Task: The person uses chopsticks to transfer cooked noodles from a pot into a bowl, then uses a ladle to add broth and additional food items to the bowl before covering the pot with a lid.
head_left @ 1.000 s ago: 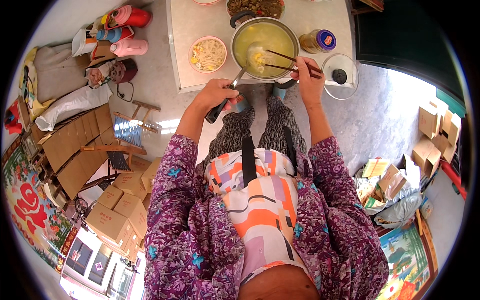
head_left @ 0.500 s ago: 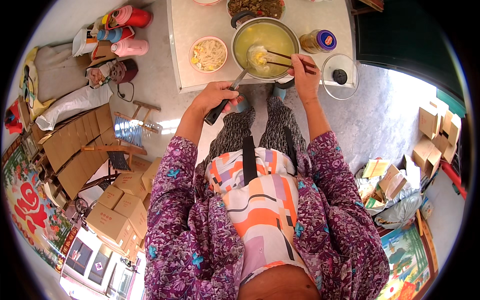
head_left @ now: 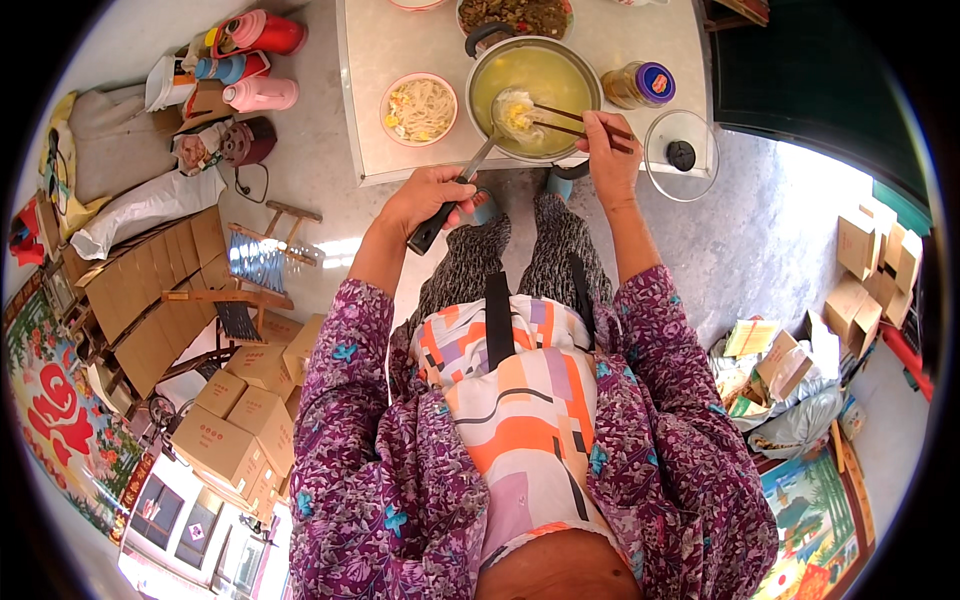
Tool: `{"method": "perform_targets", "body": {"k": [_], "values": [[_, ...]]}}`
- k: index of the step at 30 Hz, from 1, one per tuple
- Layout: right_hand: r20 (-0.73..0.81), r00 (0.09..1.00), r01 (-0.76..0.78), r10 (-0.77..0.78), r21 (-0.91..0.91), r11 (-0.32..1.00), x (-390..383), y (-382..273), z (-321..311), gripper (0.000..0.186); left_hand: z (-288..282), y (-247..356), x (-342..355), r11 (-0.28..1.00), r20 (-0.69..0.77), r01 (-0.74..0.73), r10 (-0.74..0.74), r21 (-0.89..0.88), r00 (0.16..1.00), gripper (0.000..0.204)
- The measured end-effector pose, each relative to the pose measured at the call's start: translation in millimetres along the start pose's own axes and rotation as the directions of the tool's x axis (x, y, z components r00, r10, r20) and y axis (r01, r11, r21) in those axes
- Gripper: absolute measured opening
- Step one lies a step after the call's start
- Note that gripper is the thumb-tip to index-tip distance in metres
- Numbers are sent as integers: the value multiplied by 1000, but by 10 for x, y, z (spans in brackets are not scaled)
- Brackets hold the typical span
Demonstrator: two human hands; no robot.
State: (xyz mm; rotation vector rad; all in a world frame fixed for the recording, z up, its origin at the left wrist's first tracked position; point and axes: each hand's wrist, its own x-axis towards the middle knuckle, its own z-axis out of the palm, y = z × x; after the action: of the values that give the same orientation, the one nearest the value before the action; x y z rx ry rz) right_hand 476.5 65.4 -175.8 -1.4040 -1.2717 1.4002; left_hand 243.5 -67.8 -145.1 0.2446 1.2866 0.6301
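Observation:
My left hand is wrapped round the black handle of a ladle, whose bowl end is in the pot. In my right hand is a pair of dark chopsticks, their tips at the food on the ladle. That food, white and yellow like egg, sits over the yellowish broth. The pot, metal with black side handles, stands at the table's near edge. Left of it is a bowl of noodles with yellow bits.
On the table, a dish of brown food stands behind the pot. A jar with a purple lid is to the right, and a glass lid overhangs the near right edge. A low stool and cardboard boxes are at left.
The ladle and chopsticks stay almost where they were over the pot. The white and yellow food has shifted very slightly, and the whole view has moved a touch.

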Motion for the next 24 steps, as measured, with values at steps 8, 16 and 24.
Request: {"method": "perform_targets", "body": {"k": [8,16,24], "values": [[29,999,38,-38,-1,999,5,-5,13,17,51,28,-95,1000,-21,-20,20,13,1000,25],[35,998,53,-54,9,999,-37,-69,58,15,122,55,-224,999,-51,-16,18,38,999,21],[25,997,72,-72,12,997,-31,6,68,17,231,127,-280,998,-85,-21,26,62,996,20]]}}
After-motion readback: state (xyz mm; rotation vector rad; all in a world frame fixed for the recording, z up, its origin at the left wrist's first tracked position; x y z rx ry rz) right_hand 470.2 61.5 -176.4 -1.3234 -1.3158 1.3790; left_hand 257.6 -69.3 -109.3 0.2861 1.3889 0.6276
